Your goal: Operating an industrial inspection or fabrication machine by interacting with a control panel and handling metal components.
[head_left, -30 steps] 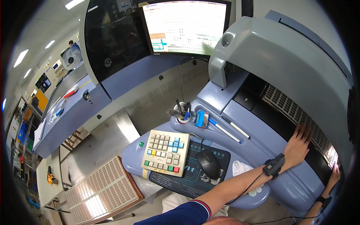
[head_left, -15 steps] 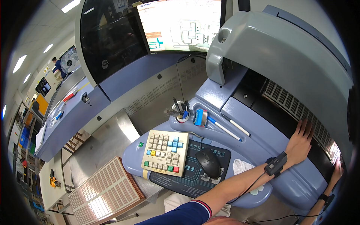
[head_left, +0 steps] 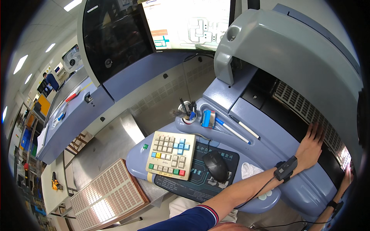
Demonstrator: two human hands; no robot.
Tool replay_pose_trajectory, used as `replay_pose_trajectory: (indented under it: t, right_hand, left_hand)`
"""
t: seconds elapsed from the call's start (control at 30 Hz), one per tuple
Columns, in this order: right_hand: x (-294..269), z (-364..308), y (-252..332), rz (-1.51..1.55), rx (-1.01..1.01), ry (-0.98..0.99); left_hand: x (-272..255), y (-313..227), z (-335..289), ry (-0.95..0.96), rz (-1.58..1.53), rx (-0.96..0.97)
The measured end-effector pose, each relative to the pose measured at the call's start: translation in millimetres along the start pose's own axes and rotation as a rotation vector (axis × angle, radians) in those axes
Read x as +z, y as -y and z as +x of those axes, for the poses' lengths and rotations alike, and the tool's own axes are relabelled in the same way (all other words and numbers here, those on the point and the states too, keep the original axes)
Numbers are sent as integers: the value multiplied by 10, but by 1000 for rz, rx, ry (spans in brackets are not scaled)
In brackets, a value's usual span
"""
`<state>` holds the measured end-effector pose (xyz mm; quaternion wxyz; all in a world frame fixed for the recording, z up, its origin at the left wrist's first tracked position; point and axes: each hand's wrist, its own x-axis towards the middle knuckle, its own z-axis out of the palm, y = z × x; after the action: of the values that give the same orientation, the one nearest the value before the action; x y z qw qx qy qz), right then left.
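A circuit board panel (head_left: 298, 103) with rows of small repeated rectangles lies on the machine's black bed (head_left: 266, 104), under the grey hood. My left hand (head_left: 310, 149) rests palm down by its near edge, fingers stretched out, the tips reaching the panel's edge. My right hand (head_left: 348, 176) is at the panel's near right end, partly cut off by the dark rim. Its visible fingers look stretched along the panel's edge, and no grip on it shows. Black bands with small devices sit on both wrists.
The grey hood (head_left: 285, 42) arches over the bed. On the console are a keypad (head_left: 170, 155), a black mouse (head_left: 215, 165), a pen cup (head_left: 187, 115), markers (head_left: 233, 131) and a white cloth (head_left: 250, 170). More panels (head_left: 108, 196) are stacked lower left. A monitor (head_left: 185, 25) stands behind.
The view has shifted slightly, so the console sits a little farther right. Both hands keep about the same place by the panel. The person in the background has moved left.
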<state>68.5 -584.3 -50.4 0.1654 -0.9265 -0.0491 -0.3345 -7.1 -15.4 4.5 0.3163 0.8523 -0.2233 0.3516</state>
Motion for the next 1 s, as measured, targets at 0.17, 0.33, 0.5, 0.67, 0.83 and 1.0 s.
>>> replay_pose_trajectory:
  t: [0.17, 0.33, 0.5, 0.67, 0.83, 1.0]
  right_hand:
    - [-118, 16, 116, 79, 10, -2]
    - [-82, 1, 523, 127, -31, -44]
    - [-231, 0, 237, -63, 138, -88]
    - [-118, -4, 120, -469, -45, -124]
    - [-33, 51, 444, -138, 177, -85]
    - [143, 24, 697, -6, -77, -211]
  left_hand:
    - [38, -17, 14, 2, 10, 0]
    - [-7, 11, 4, 18, 21, 0]
    - [-30, -71, -11, 8, -22, 13]
    - [-59, -47, -16, 17, -16, 13]
    - [-52, 1, -12, -1, -8, -4]
    - [-16, 70, -18, 5, 29, -16]
